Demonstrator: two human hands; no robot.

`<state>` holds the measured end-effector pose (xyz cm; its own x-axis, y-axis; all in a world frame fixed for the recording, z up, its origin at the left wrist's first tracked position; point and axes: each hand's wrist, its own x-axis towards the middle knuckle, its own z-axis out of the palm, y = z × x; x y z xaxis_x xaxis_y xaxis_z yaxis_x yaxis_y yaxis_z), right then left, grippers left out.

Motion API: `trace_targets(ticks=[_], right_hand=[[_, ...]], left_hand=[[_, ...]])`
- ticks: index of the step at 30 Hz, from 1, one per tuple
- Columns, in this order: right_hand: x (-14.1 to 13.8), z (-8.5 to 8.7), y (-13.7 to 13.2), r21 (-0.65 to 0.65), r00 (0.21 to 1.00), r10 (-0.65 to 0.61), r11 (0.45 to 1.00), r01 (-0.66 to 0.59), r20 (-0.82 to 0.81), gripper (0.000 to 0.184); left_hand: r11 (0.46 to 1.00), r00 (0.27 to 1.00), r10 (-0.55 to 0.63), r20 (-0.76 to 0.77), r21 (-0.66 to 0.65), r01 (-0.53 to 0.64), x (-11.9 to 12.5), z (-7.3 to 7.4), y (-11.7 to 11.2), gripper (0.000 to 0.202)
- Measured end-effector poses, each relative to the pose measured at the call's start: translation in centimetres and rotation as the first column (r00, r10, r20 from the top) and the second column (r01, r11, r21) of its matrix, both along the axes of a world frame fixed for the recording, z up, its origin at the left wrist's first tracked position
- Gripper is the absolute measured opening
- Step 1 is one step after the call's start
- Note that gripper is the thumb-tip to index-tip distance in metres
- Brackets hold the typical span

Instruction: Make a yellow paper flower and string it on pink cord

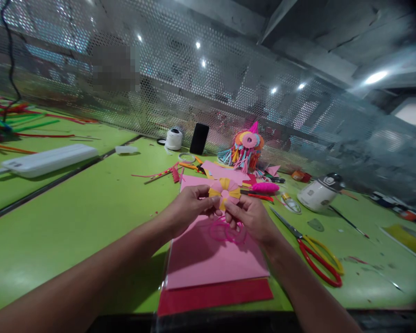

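Between my two hands is a round paper flower [234, 190] with alternating pink and yellow petals around an open centre. My left hand [197, 203] pinches its left edge, thumb in front. On the lower right, my right hand [251, 216] grips it between thumb and fingers. Below the hands, a loop of bright pink string [225, 231] shows over a pink paper sheet [211, 261]. A red sheet [217, 297] sticks out under the pink one at the near edge.
Scissors [315, 254] with red and yellow handles lie at right. Beyond stand a white glue-gun-like device [319, 192], a tasselled paper decoration [247, 145], a phone [199, 138] and a white thread spool [174, 139]. A white power strip [52, 159] lies left. Perforated metal screening [180, 88] borders the green table [125, 208].
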<state>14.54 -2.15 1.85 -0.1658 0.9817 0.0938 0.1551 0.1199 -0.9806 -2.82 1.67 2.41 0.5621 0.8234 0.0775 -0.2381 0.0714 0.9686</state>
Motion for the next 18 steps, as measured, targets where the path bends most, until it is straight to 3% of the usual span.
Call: trace_targets(ticks=[13,18], right_hand=[[-0.12,0.30,-0.26,-0.019,0.999,-0.008,1.000,0.009,0.036,0.033],[-0.32,0.14,-0.24,-0.030,0.998,0.023,0.999,-0.025,-0.061,0.032]], left_hand=[[0.999,0.999,0.012,-0.038,0.033,-0.011,-0.06,0.37,-0.19,0.016],[1.000,1.000,-0.013,0.011,-0.018,0.013,-0.11,0.09,0.08,0.013]])
